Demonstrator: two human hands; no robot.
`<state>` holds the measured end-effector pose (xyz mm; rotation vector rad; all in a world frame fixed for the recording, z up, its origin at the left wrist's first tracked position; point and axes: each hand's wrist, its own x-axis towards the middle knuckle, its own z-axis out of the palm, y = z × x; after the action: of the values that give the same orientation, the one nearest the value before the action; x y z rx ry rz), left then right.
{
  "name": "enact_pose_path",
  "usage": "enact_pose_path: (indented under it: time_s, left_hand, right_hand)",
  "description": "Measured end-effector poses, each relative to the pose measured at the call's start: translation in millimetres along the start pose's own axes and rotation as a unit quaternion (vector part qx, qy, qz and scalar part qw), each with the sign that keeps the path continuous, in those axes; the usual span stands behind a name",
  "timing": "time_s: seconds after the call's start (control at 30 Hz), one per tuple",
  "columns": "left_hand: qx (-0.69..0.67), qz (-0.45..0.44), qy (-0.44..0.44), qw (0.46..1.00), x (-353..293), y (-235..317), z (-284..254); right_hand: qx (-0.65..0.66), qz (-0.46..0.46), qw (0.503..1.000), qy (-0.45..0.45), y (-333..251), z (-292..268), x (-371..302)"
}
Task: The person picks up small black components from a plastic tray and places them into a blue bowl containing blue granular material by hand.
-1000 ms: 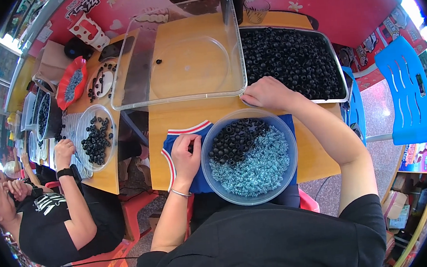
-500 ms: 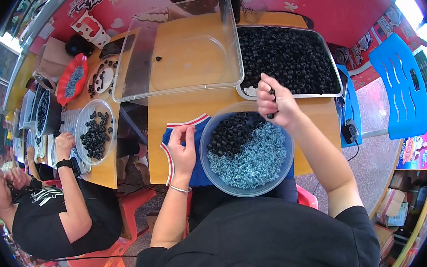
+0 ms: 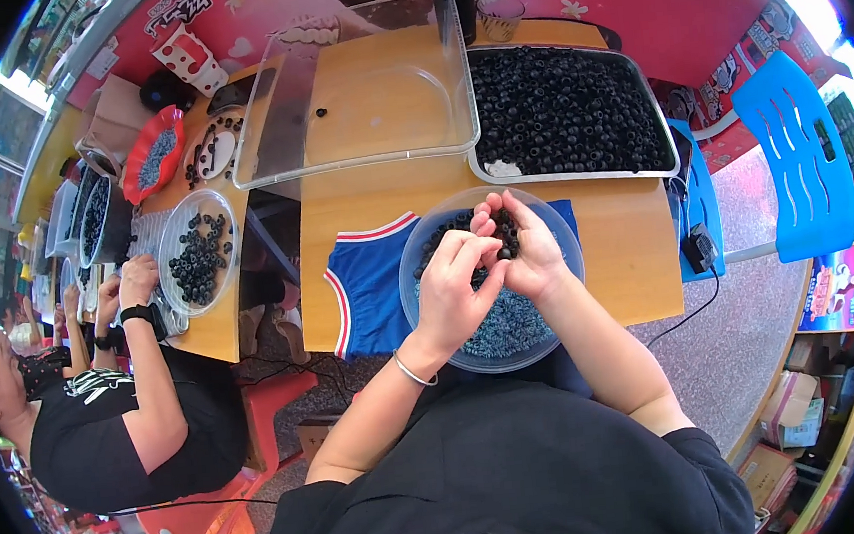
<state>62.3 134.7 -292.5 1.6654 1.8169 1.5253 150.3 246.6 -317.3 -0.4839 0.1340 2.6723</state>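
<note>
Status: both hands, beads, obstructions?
Right hand cupped around black beads. Left hand at its palm, pinch contents unclear. Hands partly hide tub below.

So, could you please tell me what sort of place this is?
Probably a small shop or snack bar where handwork is done, judging by the printed pink wall, the cardboard boxes at the right, and the tray of small black pieces on a wooden table.

Your right hand (image 3: 539,258) has turned to cup black beads (image 3: 508,237) over the round tub (image 3: 500,366); your left hand (image 3: 456,290) has joined it.
</note>
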Motion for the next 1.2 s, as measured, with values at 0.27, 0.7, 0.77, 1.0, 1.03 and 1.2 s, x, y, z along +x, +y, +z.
enact_pose_path:
  time_s: [0.27,0.7,0.77,1.0,1.03,1.2]
  left_hand:
    - [0.008,-0.019,0.006,1.000,1.9,-1.9,5.3]
    - [0.217,0.076,0.027,0.973,13.7,-16.1,-26.4]
    - [0.172,0.106,0.002,0.979,21.0,-8.6,-20.0]
    - [0.115,0.115,-0.054,0.985,35.2,-5.8,0.9]
    - [0.126,0.113,-0.061,0.984,37.0,-6.2,0.5]
    - [0.059,0.000,-0.058,0.997,38.8,1.4,-0.2]
  right_hand:
    - [-0.060,-0.099,0.993,0.010,8.4,7.6,-6.0]
    - [-0.033,-0.083,0.995,-0.037,-8.9,4.4,-21.0]
    - [-0.011,-0.062,0.997,-0.053,-6.8,3.6,-23.0]
    - [-0.076,-0.067,0.992,-0.080,-3.3,7.1,-20.1]
    - [-0.089,-0.062,0.991,-0.081,-4.1,6.1,-19.2]
    - [-0.029,-0.045,0.995,-0.089,-12.9,-12.5,-13.0]
